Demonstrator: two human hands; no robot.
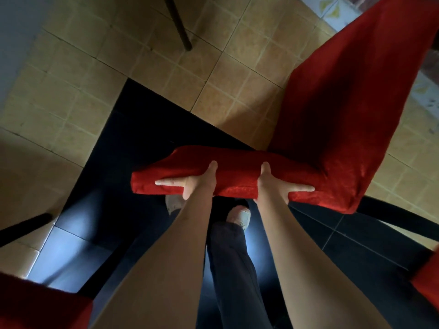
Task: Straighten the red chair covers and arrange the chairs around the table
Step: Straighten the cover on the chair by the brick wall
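I look straight down at a chair in a red cover (237, 169), whose padded top edge runs left to right in the middle of the view. My left hand (190, 184) grips that edge left of its middle, thumb over the far side and index finger stretched left along the fabric. My right hand (275, 185) grips it right of the middle in the same way, index finger pointing right. A long red-covered panel (351, 103) rises to the upper right from the right end of the edge; I cannot tell whether it belongs to the same chair.
More red-covered chair parts show at the lower left corner (35, 302) and the right edge (427, 276). Dark chair legs cross the top (178, 22), the left (23, 226) and the right (392, 214). Beige floor tiles (71, 103) meet black ones (133, 129). My light shoes stand below the chair.
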